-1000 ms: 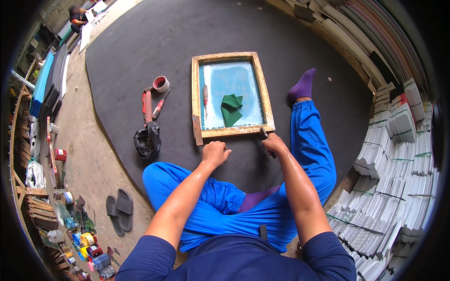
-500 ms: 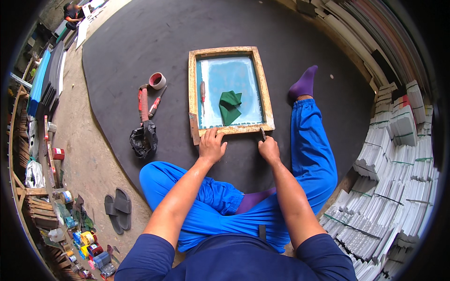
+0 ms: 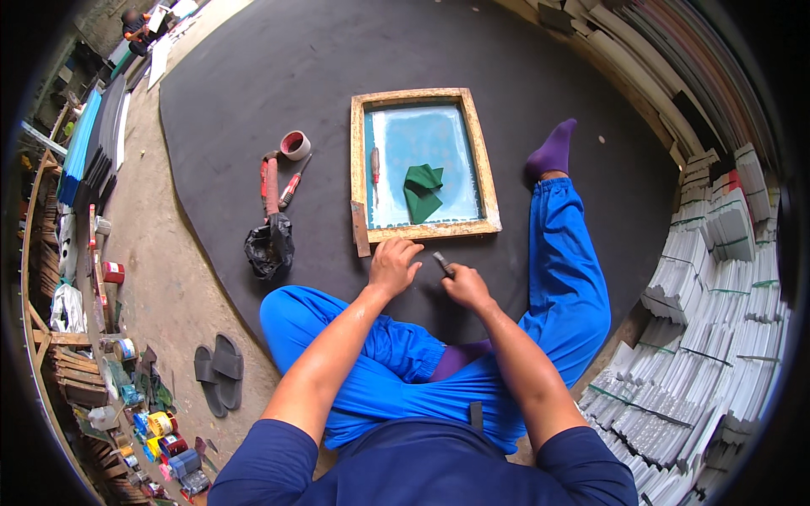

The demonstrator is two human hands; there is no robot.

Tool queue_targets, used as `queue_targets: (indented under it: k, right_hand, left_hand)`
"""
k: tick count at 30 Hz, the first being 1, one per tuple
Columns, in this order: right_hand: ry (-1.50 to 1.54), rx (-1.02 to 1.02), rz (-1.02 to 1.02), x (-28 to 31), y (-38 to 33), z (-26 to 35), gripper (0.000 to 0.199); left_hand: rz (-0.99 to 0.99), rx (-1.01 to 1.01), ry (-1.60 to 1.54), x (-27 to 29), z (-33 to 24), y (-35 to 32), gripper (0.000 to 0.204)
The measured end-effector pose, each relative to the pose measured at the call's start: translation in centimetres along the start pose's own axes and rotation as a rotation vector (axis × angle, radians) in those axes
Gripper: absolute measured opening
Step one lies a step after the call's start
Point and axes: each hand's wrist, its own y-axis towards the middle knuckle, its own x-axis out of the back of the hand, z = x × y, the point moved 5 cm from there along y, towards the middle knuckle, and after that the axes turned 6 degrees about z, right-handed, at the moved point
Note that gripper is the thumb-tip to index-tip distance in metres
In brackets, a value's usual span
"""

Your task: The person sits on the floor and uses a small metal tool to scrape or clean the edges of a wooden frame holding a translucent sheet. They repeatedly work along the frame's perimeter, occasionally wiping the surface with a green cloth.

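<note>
A wooden-framed silkscreen [image 3: 492,185] with blue mesh lies on the dark mat in front of me. On its mesh rest a folded green cloth [image 3: 423,192] and a red-handled screwdriver-like tool [image 3: 375,166]. A rusty flat metal strip [image 3: 360,229] lies along the frame's near left corner. My left hand [image 3: 392,266] holds nothing, fingers apart, beside the frame's near edge; whether the fingertips touch it I cannot tell. To its right, my right hand [image 3: 466,286] is closed around a small dark tool [image 3: 443,264] with a metal tip, apart from the frame.
Left of the frame lie a roll of tape [image 3: 294,146], a red-handled cutter [image 3: 290,191] and a tool in a black plastic bag [image 3: 269,247]. Sandals [image 3: 218,374] sit on the floor. Bundled white stacks [image 3: 675,363] stand right; a person [image 3: 139,32] is far left.
My right hand has drawn the small dark tool back from the frame's near edge, moving left and toward me. The left hand has come slightly off the edge. My view has shifted a little.
</note>
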Motion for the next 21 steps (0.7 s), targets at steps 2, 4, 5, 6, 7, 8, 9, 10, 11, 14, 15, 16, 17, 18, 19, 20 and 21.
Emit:
queue_targets:
  k: [2, 4, 5, 6, 7, 8, 9, 10, 11, 14, 15, 16, 17, 18, 19, 20, 21]
  right_hand:
    - [-0.077, 0.008, 0.118, -1.6, -0.2, 1.8, 0.032]
    - [-0.071, 0.019, 0.175, -2.6, -0.4, 3.3, 0.032]
    - [-0.085, 0.048, 0.172, -3.1, -0.4, 3.3, 0.031]
    - [-0.099, 0.077, 0.169, -3.7, -0.2, 3.3, 0.03]
    - [-0.112, 0.107, 0.166, -4.1, 0.0, 3.2, 0.028]
    - [-0.057, 0.113, 0.242, -4.5, 0.0, 3.4, 0.027]
    - [-0.002, 0.118, 0.318, -4.8, 0.1, 3.6, 0.026]
    - [0.054, 0.123, 0.393, -5.1, 0.1, 3.8, 0.025]
    - [0.12, 0.089, 0.45, -5.4, 0.1, 3.6, 0.025]
    - [0.318, -0.003, 0.548, -5.8, 0.4, 2.4, 0.023]
    - [0.382, -0.025, 0.533, -5.5, 0.6, 1.6, 0.022]
    - [0.446, -0.047, 0.517, -5.2, 0.8, 0.7, 0.022]
    - [0.448, -0.071, 0.465, -4.4, 1.0, 0.1, 0.022]
    - [0.425, -0.096, 0.421, -3.4, 1.2, -0.6, 0.022]
    - [0.426, -0.119, 0.387, -2.4, 1.4, -1.3, 0.022]
    - [0.428, -0.14, 0.353, -1.4, 1.5, -1.8, 0.022]
    - [0.451, -0.156, 0.304, -0.5, 1.9, -2.7, 0.023]
  left_hand:
    - [0.0, -0.015, 0.007, 0.1, 0.3, -0.9, 0.026]
    - [0.046, 0.002, 0.036, -0.6, 1.8, -2.1, 0.02]
    - [-0.007, 0.006, 0.048, -0.4, 1.9, -2.4, 0.01]
    - [0.007, 0.001, 0.063, -0.3, 2.2, -2.7, 0.009]
    - [0.022, -0.003, 0.078, -0.2, 2.6, -2.9, 0.008]
    - [0.037, -0.003, 0.094, 0.0, 2.9, -3.2, 0.007]
    - [0.047, 0.044, 0.091, 0.1, 3.2, -3.6, 0.008]
    - [0.056, 0.091, 0.088, 0.2, 3.5, -3.9, 0.01]
    - [0.066, 0.134, 0.083, 0.2, 3.7, -4.1, 0.012]
    - [0.325, 0.336, 0.164, -0.7, 4.7, -4.5, 0.017]
    - [0.389, 0.364, 0.163, -0.9, 4.8, -4.5, 0.019]
    - [0.453, 0.392, 0.163, -1.1, 4.9, -4.6, 0.021]
    - [0.519, 0.421, 0.163, -1.2, 4.7, -4.6, 0.023]
    - [0.533, 0.437, 0.162, -1.0, 4.5, -4.5, 0.025]
    - [0.547, 0.452, 0.161, -0.9, 4.3, -4.4, 0.027]
    - [0.561, 0.468, 0.161, -0.7, 4.1, -4.3, 0.029]
    - [0.491, 0.426, 0.163, -0.6, 3.8, -4.0, 0.029]
